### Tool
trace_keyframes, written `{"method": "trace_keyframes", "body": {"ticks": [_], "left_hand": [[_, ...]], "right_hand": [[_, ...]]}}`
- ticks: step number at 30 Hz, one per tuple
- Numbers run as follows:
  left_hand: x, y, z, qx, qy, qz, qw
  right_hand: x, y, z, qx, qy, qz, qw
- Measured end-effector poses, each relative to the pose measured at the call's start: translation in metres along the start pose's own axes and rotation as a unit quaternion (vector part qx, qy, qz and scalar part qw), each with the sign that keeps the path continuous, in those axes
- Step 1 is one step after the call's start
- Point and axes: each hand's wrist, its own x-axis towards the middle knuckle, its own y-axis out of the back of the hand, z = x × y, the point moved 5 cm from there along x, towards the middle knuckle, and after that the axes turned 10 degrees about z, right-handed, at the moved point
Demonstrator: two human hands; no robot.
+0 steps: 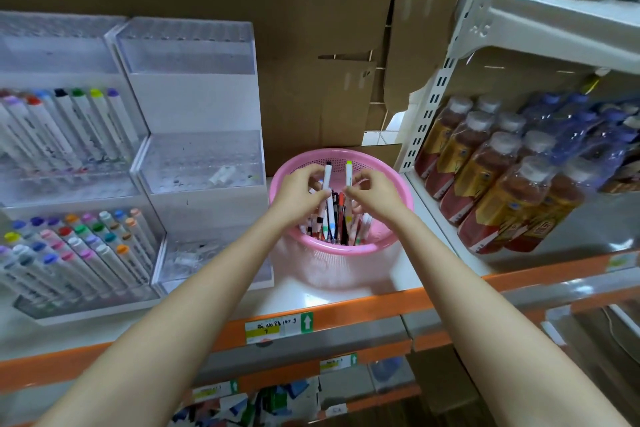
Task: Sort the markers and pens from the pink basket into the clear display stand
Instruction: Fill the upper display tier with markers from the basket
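Note:
A pink basket stands on the white shelf and holds several markers and pens. Over it, my left hand grips a white marker with a dark cap, held upright. My right hand pinches a white marker with a yellow-green cap, also upright. Left of the basket stands a clear tiered display stand, with only a marker or two lying in its middle tier. Further left, a second clear stand is filled with several rows of coloured markers.
Brown cardboard backs the shelf. To the right, a white shelf upright borders packs of bottled drinks. An orange shelf edge with price labels runs along the front, with lower shelves of goods beneath.

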Motion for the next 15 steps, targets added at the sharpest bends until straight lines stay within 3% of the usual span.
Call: {"method": "trace_keyframes", "body": {"ticks": [4,9,15], "left_hand": [[-0.008,0.016,0.014,-0.015,-0.055,0.063,0.996],[-0.024,0.044,0.049,0.034,-0.152,0.088,0.984],[-0.04,0.108,0.081,0.066,-0.183,0.177,0.965]], "right_hand": [[-0.012,0.011,-0.024,0.034,0.073,0.022,0.996],[-0.029,0.02,-0.062,0.061,0.184,0.056,0.98],[-0.051,0.019,-0.118,0.106,0.254,0.091,0.957]]}}
